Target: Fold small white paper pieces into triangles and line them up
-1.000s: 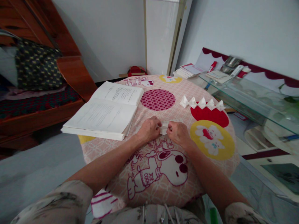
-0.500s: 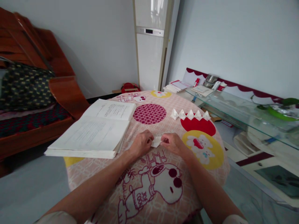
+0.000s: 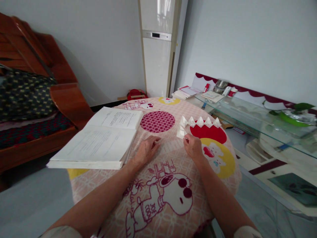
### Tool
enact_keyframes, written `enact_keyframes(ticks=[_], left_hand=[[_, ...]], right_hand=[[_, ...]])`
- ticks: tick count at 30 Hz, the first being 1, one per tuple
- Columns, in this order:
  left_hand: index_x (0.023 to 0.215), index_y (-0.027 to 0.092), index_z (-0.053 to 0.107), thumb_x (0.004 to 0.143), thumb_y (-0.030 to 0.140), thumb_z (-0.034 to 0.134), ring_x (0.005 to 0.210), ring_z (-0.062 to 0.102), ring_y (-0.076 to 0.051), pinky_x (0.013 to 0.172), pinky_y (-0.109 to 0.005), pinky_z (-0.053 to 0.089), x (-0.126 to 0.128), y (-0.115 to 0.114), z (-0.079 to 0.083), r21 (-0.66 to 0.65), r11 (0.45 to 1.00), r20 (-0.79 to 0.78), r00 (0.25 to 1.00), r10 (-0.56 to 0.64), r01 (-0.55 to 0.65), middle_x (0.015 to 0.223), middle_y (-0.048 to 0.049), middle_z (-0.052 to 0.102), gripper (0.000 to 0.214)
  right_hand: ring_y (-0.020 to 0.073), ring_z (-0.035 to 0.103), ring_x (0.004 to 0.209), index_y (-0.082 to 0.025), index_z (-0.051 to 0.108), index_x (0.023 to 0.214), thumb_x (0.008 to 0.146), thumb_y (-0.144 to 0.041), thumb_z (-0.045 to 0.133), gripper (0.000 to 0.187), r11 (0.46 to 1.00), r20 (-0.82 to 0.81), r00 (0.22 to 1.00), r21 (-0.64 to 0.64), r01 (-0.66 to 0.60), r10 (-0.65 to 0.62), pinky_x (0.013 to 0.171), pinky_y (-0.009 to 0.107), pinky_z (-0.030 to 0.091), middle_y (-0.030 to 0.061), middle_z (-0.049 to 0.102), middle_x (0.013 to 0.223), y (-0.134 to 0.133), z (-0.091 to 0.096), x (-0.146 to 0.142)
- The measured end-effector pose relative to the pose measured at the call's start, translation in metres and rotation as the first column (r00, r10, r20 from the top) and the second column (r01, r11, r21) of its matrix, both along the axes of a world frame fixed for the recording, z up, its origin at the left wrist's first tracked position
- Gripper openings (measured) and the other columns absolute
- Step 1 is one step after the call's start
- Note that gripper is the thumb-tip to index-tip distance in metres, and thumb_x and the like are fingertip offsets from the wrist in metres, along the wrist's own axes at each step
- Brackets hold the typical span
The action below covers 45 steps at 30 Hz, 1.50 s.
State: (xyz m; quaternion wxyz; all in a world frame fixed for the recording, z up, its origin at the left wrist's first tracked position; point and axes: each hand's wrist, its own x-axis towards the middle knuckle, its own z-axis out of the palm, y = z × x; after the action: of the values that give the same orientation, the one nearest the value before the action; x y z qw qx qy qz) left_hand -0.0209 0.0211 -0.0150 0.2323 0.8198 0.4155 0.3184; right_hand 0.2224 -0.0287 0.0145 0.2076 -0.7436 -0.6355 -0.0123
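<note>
My right hand (image 3: 193,146) pinches a small folded white paper (image 3: 181,133) by its near edge. The paper is upright and its top meets the left end of a row of white folded paper pyramids (image 3: 200,121) in the view; whether they touch I cannot tell. My left hand (image 3: 148,149) rests low over the patterned tablecloth (image 3: 148,178), its fingers loosely bent and apart from the thumb, with nothing in it. Left of that hand lies a thick open book (image 3: 99,135) with printed white pages.
A glass-topped cabinet (image 3: 260,122) stands along the right side, with papers, a red cup (image 3: 232,92) and a green bowl (image 3: 293,118) on it. A wooden sofa (image 3: 65,102) is on the left. Behind the table stands a tall white appliance (image 3: 157,62).
My left hand has let go of the folded paper. My right hand has carried it up and to the right, toward the left end of the pyramid row.
</note>
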Motion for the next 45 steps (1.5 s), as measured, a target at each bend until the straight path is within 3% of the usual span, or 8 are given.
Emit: enact_keyframes(ticks=[8,25,28,30,33,35,39,45], left_hand=[[0.110,0.015,0.071,0.091,0.021,0.058,0.080,0.067,-0.018,0.079,-0.031,0.054,0.000,0.001,-0.003,0.022,1.000,-0.052,0.999,0.002,-0.001,0.098,-0.0085,0.072,0.025],[0.104,0.017,0.073,0.089,0.018,0.057,0.086,0.067,-0.020,0.081,-0.032,0.053,0.001,0.007,-0.011,0.064,0.998,-0.095,0.995,-0.012,0.018,0.098,-0.0075,0.072,0.022],[0.102,0.017,0.073,0.089,0.017,0.057,0.089,0.068,-0.021,0.083,-0.033,0.053,0.001,0.008,-0.011,0.068,0.998,-0.082,0.997,-0.012,0.018,0.100,-0.0081,0.072,0.021],[0.100,0.017,0.073,0.089,0.017,0.057,0.090,0.069,-0.021,0.084,-0.033,0.054,0.001,0.009,-0.011,0.073,0.997,-0.083,0.996,-0.019,0.025,0.099,-0.0082,0.073,0.019],[0.097,0.017,0.073,0.088,0.015,0.057,0.092,0.069,-0.021,0.087,-0.033,0.054,0.001,0.010,-0.012,0.094,0.995,-0.089,0.996,-0.022,0.030,0.099,-0.0084,0.073,0.018],[0.098,0.017,0.073,0.089,0.014,0.057,0.094,0.069,-0.021,0.088,-0.033,0.054,0.001,0.011,-0.013,0.113,0.993,-0.094,0.995,-0.021,0.031,0.100,-0.0089,0.074,0.018],[0.100,0.016,0.073,0.091,0.015,0.056,0.095,0.068,-0.021,0.089,-0.033,0.054,0.002,0.012,-0.017,0.158,0.986,-0.141,0.989,-0.039,0.061,0.101,-0.0100,0.074,0.019],[0.097,0.014,0.074,0.089,0.011,0.057,0.096,0.067,-0.021,0.089,-0.031,0.053,0.002,0.010,-0.019,0.190,0.980,-0.194,0.981,-0.016,0.053,0.100,-0.0103,0.074,0.019]], right_hand=[[0.0215,0.064,0.078,-0.012,0.075,0.098,0.095,-0.017,0.048,0.028,0.972,0.135,0.965,-0.031,0.233,-0.227,0.067,0.029,0.037,0.0147,0.075,0.089,0.008,-0.007,0.021],[0.0240,0.069,0.094,-0.011,0.071,0.112,0.099,-0.020,0.048,0.028,0.965,0.199,0.961,-0.141,0.220,-0.190,0.074,0.029,0.043,0.0170,0.076,0.102,0.015,0.000,0.031],[0.0235,0.070,0.093,-0.012,0.066,0.127,0.101,-0.023,0.048,0.033,0.979,0.178,0.968,-0.069,0.194,-0.179,0.074,0.029,0.043,0.0161,0.076,0.105,0.004,0.003,0.020],[0.0227,0.071,0.090,-0.014,0.067,0.123,0.103,-0.026,0.045,0.033,0.992,0.177,0.978,-0.036,0.121,-0.112,0.073,0.029,0.043,0.0147,0.076,0.101,-0.005,0.003,0.004],[0.0218,0.071,0.087,-0.017,0.072,0.102,0.103,-0.029,0.046,0.029,0.979,0.185,0.972,-0.170,-0.115,0.146,0.071,0.028,0.042,0.0116,0.077,0.093,-0.017,-0.004,-0.026],[0.0212,0.070,0.085,-0.017,0.073,0.101,0.103,-0.030,0.046,0.030,0.957,0.188,0.956,-0.226,-0.182,0.226,0.070,0.028,0.042,0.0119,0.077,0.094,-0.021,-0.008,-0.041],[0.0209,0.071,0.091,-0.015,0.072,0.106,0.104,-0.026,0.044,0.030,0.951,0.209,0.949,-0.250,-0.183,0.237,0.074,0.028,0.043,0.0134,0.076,0.101,-0.023,-0.011,-0.053],[0.0221,0.071,0.099,-0.016,0.069,0.112,0.103,-0.027,0.045,0.028,0.973,0.205,0.974,-0.222,-0.054,0.101,0.077,0.028,0.045,0.0124,0.076,0.106,-0.022,-0.017,-0.058]])
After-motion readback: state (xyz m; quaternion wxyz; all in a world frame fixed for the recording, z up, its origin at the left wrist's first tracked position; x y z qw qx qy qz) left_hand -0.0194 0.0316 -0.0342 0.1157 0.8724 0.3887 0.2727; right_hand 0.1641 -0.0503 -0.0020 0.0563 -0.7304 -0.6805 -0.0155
